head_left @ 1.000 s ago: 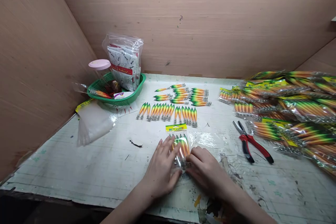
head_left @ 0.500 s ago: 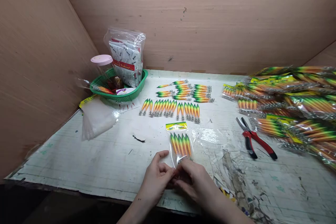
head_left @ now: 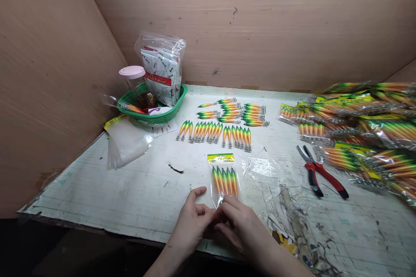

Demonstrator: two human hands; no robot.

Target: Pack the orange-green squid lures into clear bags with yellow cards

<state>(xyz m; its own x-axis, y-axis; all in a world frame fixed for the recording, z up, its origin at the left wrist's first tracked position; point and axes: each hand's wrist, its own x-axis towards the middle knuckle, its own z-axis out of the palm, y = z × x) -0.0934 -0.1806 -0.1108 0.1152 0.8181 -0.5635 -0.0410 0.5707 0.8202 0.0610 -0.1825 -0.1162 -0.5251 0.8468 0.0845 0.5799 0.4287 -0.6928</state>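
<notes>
In front of me on the table lies a clear packet [head_left: 225, 181] of several green-and-orange squid jigs, its yellow-green header card pointing away. My right hand [head_left: 238, 220] is closed over the packet's near end, fingers bent and covering it. Beside it, my left hand [head_left: 196, 216] has thumb and fingers pinched against the right fingertips, its index finger raised and curved. Whatever lies between the left fingertips is hidden. Loose squid jigs [head_left: 206, 132] lie in a row beyond the packet, with more in small groups [head_left: 230, 110] behind them.
At the back left stands a green basket [head_left: 169, 117] holding a jar and a bag of sachets. Empty plastic bags [head_left: 128, 143] are fanned beside it. Red-handled pliers [head_left: 320, 173] lie right, near a heap of filled packets [head_left: 357, 130]. A clear sheet [head_left: 262, 167] lies closer in.
The whole scene has shifted slightly to the right as my head turned a little. Both hands stay at the packet's near end, with the right fingers slightly shifted.
</notes>
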